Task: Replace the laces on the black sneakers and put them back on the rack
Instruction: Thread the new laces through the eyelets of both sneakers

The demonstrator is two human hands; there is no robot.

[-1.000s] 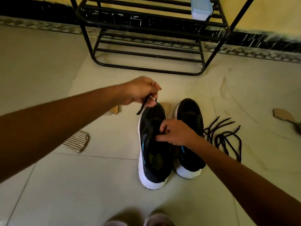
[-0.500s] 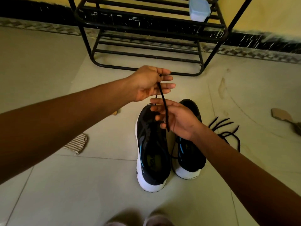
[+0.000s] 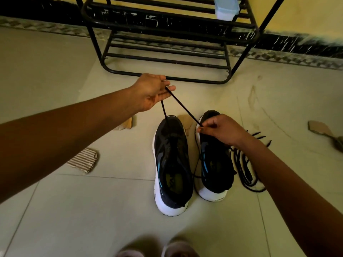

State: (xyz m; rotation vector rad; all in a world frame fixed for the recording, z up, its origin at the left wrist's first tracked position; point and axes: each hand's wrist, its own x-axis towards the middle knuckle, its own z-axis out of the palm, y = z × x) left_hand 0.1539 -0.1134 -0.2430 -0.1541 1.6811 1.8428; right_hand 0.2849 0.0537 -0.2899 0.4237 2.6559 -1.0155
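Two black sneakers with white soles stand side by side on the floor, the left sneaker (image 3: 171, 164) and the right sneaker (image 3: 215, 164), toes toward the rack. A black lace (image 3: 182, 104) rises from the left sneaker's toe, loops over the fingers of my left hand (image 3: 153, 90) held palm-up above it, and runs down to my right hand (image 3: 220, 129). My right hand pinches the lace above the right sneaker. A loose bundle of black laces (image 3: 245, 164) lies on the floor right of the right sneaker, partly hidden by my right forearm.
The black metal shoe rack (image 3: 167, 45) stands against the wall ahead, with a pale plastic box (image 3: 226, 8) on an upper shelf. Cardboard scraps lie on the tiles: a ribbed cardboard piece (image 3: 83, 160) at left, another scrap (image 3: 319, 127) at right. My feet (image 3: 157, 249) show at the bottom edge.
My left hand has lifted toward the rack, drawing the lace out of the left sneaker. My right hand slid along the lace and moved right, over the right sneaker.
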